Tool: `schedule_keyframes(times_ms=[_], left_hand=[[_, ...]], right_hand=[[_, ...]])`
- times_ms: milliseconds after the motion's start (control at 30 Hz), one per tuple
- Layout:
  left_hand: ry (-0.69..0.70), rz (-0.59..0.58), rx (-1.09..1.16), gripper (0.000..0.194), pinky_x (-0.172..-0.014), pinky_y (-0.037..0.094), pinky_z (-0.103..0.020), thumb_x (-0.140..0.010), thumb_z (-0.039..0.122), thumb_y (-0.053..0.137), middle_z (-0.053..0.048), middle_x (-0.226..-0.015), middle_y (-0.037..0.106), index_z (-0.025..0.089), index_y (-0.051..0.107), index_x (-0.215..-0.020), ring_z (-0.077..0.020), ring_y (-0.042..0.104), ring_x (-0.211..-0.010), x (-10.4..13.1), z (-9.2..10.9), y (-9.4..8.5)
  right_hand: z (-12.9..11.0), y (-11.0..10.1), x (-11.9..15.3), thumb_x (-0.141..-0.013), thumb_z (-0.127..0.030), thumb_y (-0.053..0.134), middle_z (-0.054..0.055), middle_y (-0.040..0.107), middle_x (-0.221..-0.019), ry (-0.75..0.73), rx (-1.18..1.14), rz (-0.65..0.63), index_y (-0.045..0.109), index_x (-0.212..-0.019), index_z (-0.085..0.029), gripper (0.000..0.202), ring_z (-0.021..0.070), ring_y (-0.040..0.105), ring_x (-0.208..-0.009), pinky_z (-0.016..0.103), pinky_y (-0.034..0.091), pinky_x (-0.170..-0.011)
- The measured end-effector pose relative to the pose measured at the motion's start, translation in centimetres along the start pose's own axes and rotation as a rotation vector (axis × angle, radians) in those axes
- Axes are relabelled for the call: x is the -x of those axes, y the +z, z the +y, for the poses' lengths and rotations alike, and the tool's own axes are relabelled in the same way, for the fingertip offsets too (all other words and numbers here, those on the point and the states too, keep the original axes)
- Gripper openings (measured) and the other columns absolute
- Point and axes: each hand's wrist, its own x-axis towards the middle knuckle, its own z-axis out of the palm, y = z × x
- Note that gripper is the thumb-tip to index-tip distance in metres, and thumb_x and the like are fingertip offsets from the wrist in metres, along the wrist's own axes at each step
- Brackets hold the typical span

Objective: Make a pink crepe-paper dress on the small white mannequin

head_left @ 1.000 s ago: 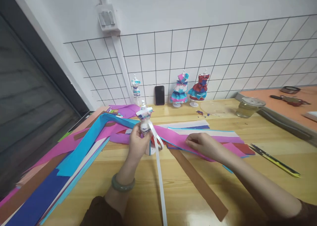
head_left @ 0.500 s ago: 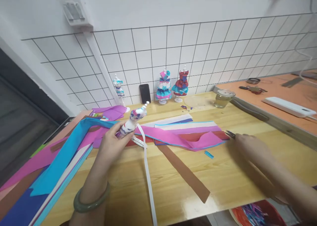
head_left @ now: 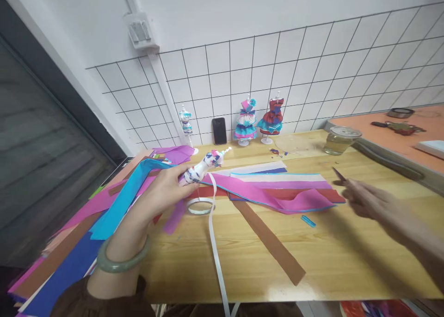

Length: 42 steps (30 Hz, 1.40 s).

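The left grip [head_left: 166, 187] is closed around the lower part of a small mannequin [head_left: 205, 165], fingers above and thumb below, with the figure tilted so that its white neck points up and to the right, away from the palm. A white ribbon [head_left: 212, 233] hangs just right of that grip, running from beside the mannequin down past the near edge of the table [head_left: 187, 266]. Just below the fingers lies a white ring-shaped roll [head_left: 199, 211], and a green bangle [head_left: 121, 263] circles the wrist behind. Well apart to the right, the right grip [head_left: 367, 200] is pinching a dark pointed tool [head_left: 339, 175], its tip directed up and left; blur hides the exact finger placement. Between the two grips stretch a pink strip [head_left: 251, 188] and, nearer the person, a brown strip [head_left: 268, 243] laid slantwise. A small blue piece [head_left: 308, 221] sits left of the right grip and slightly nearer the person. Beyond the left grip, toward the wall, stand a phone [head_left: 219, 131] and a red-and-blue dressed figure [head_left: 272, 115]; a lidded cup [head_left: 338, 143] stands beyond the right grip.
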Motion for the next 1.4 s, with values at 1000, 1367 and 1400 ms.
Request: schedule_keyframes(times_ms=[1000, 1367, 1400], left_hand=[[0.079, -0.178, 0.087, 0.036, -0.08, 0.047, -0.032, -0.076, 0.037, 0.062, -0.001, -0.103, 0.067, 0.024, 0.063, -0.11, -0.0223, 0.06, -0.094, 2.0, 3.1, -1.4], [0.122, -0.039, -0.136, 0.025, -0.067, 0.043, -0.028, -0.077, 0.029, 0.057, -0.001, -0.082, 0.067, 0.022, 0.066, -0.1, -0.0188, 0.059, -0.075, 1.9, 2.4, -1.0], [0.138, -0.045, -0.143, 0.025, -0.067, 0.043, -0.028, -0.077, 0.028, 0.057, -0.001, -0.08, 0.066, 0.022, 0.066, -0.099, -0.0185, 0.059, -0.074, 2.0, 2.4, -1.0]], right_hand=[[-14.0, 14.8, 7.8, -0.066, -0.041, 0.076, -0.001, 0.061, -0.063, 0.029, -1.004, -0.798, 0.071, -0.094, -0.015, 0.038, 0.0071, 0.048, -0.051, 0.02, 0.034, -0.048], [-13.0, 13.0, 9.9, -0.071, -0.043, 0.069, 0.006, 0.07, -0.078, -0.099, -0.76, -0.402, 0.071, -0.096, -0.015, 0.037, 0.0207, 0.063, -0.073, 0.033, 0.05, -0.069], [-13.1, 12.8, 10.0, -0.071, -0.043, 0.069, 0.006, 0.071, -0.079, -0.097, -0.757, -0.402, 0.072, -0.095, -0.016, 0.037, 0.0214, 0.064, -0.074, 0.034, 0.05, -0.071]])
